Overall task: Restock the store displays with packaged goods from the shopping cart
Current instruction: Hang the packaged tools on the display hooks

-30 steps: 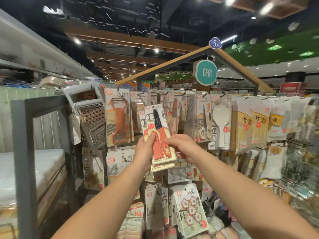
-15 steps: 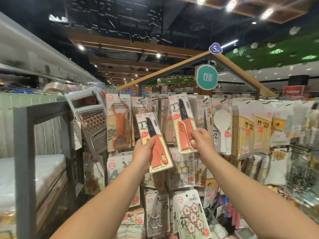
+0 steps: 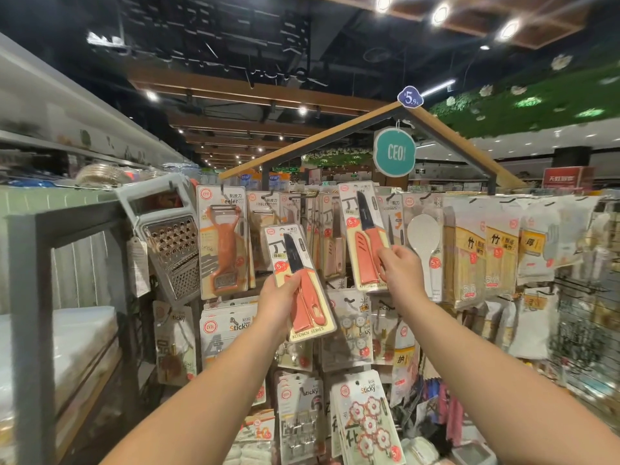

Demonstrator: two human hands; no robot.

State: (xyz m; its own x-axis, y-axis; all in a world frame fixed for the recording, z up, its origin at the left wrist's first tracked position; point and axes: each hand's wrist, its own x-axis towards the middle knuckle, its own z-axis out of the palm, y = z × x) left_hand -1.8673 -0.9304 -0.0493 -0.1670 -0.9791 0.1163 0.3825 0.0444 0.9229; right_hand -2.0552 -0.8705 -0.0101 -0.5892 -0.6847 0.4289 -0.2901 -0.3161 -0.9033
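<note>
Each hand, left (image 3: 280, 302) and right (image 3: 401, 268), gripped one knife pack (image 3: 298, 283) by its lower edge; light, stiff card.

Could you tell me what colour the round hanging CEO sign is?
Teal with pale lettering, clearest in the head view.

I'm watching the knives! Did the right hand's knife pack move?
Yes. The right hand carried its knife pack up and right, away from the left hand's pack, toward the white rice paddle.

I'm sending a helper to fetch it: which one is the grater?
Find the grey metal frame left of the peg display. The grater hangs tilted off its top corner beside the orange peeler pack. It is bare perforated metal, while its neighbours are carded.
</note>
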